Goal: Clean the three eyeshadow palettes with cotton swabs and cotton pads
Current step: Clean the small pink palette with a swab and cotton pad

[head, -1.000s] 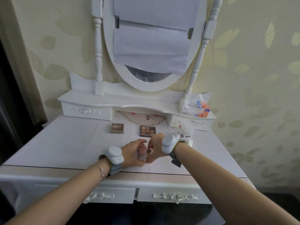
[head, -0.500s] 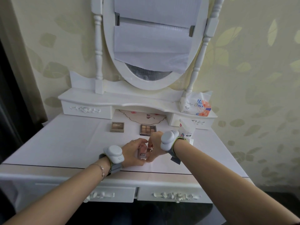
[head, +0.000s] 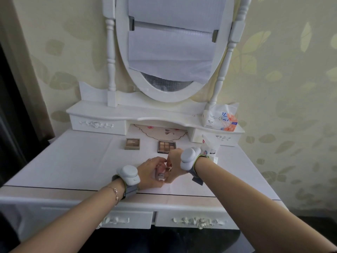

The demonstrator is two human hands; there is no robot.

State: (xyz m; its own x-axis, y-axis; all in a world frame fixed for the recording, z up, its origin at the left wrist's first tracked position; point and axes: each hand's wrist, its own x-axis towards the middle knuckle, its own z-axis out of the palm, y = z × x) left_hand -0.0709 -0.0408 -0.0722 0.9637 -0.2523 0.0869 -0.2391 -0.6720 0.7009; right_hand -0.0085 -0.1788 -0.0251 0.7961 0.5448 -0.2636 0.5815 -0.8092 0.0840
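Little has moved: both hands, left (head: 150, 172) and right (head: 174, 162), still grasp the small pink palette (head: 160, 174) together.

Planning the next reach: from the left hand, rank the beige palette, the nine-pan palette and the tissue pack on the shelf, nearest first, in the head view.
From the left hand:
1. Nine-pan palette, just beyond it on the tabletop, slightly right.
2. Beige palette, beyond it, slightly left. Close to the first, but a bit farther.
3. Tissue pack, far right, up on the shelf.
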